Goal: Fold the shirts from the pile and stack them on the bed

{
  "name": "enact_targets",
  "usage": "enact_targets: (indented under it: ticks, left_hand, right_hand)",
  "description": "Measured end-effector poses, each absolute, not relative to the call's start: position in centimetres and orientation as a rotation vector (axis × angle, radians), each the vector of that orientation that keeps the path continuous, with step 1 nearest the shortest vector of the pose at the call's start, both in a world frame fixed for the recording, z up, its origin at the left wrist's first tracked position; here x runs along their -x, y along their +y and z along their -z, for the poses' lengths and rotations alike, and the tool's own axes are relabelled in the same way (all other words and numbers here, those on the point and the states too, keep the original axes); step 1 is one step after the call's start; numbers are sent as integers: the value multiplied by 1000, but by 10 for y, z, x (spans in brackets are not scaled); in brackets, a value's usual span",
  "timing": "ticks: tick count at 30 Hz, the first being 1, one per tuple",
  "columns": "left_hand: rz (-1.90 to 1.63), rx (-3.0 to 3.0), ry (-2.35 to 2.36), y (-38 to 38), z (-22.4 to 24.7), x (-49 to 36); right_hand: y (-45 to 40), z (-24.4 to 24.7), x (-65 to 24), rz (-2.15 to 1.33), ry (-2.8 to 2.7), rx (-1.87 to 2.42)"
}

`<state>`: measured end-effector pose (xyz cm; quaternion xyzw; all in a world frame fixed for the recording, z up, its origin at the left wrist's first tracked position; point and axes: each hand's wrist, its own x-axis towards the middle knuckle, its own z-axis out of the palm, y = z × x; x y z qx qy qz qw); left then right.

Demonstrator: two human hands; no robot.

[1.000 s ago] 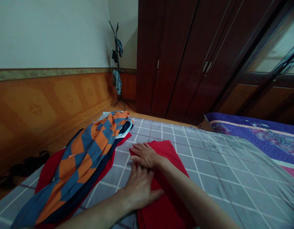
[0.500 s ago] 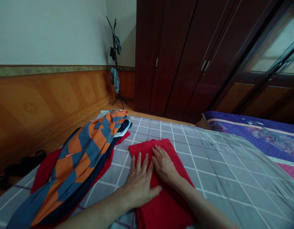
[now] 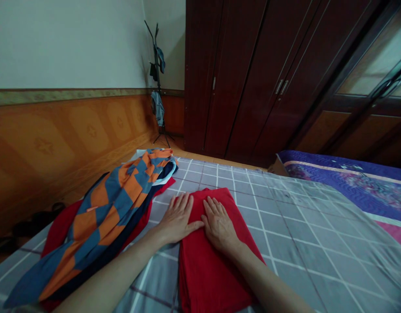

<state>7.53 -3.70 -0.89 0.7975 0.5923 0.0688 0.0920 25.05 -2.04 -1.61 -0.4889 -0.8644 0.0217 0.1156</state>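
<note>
A folded red cloth (image 3: 208, 269) lies on a grey sheet with white grid lines (image 3: 304, 243). My left hand (image 3: 177, 219) rests flat across the cloth's upper left edge, fingers extended, its thumb on the red fabric. Flat on the upper middle of the cloth is my right hand (image 3: 220, 226), with its fingers stretched out; the left thumb reaches close to it. To the left lies a heap of clothes, topped by an orange and blue checked garment (image 3: 112, 208), with dark blue and red pieces under it.
A black coat stand (image 3: 158, 82) with hanging items stands in the far corner. Dark red wardrobes (image 3: 246, 78) line the back. A purple patterned cover (image 3: 350, 178) is at the right, and dark shoes (image 3: 37, 219) are on the floor at left.
My left hand has moved up and left, from the middle of the red cloth to its upper left edge. My right hand has shifted slightly left, still flat on it.
</note>
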Motion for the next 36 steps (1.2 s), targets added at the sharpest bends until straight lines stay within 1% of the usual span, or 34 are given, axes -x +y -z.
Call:
enact_targets:
  ticks: [2, 3, 6, 8, 11, 13, 15, 17, 20, 23, 25, 32, 34, 36]
  left_hand:
    - [-241, -2321, 1942, -37, 10, -72]
    - [-262, -2348, 1933, -38, 9, -72]
    - [-254, -2523, 1605, -41, 6, -75]
    - [-196, -2531, 1520, -41, 7, -74]
    - [-166, -2371, 1813, -37, 7, -70]
    - [-219, -2288, 1945, -38, 5, -71]
    - [-322, -2324, 1873, -45, -1, -80]
    - [-382, -2424, 1642, -54, -6, -93]
    - [-264, -2439, 1384, -66, -11, -111]
    - [-92, -2332, 1461, -69, -12, -117]
    - [-37, -2312, 1523, -69, -12, -115]
    - [-71, -2287, 1631, -70, -8, -107]
    - [-66, -2290, 1641, -69, -6, -108]
    - [-75, -2302, 1644, -69, -5, -108]
  right_hand:
    - [-22, 14, -250, -94, -2514, 1442]
    - [-22, 13, -250, -105, -2511, 1439]
    - [-22, 13, -251, -121, -2527, 1434]
    - [-22, 13, -252, -124, -2536, 1425]
    - [-21, 12, -252, -136, -2523, 1422]
    - [-21, 12, -252, -144, -2519, 1418]
    - [-21, 13, -252, -142, -2529, 1405]
    - [-20, 16, -252, -136, -2547, 1395]
    - [-20, 19, -252, -131, -2578, 1370]
    - [-13, 19, -260, -134, -2607, 1335]
    - [-1, 17, -273, -125, -2600, 1377]
    - [34, 12, -323, -44, -2369, 1751]
    - [28, 11, -320, -31, -2363, 1740]
    - [17, 10, -310, -64, -2418, 1624]
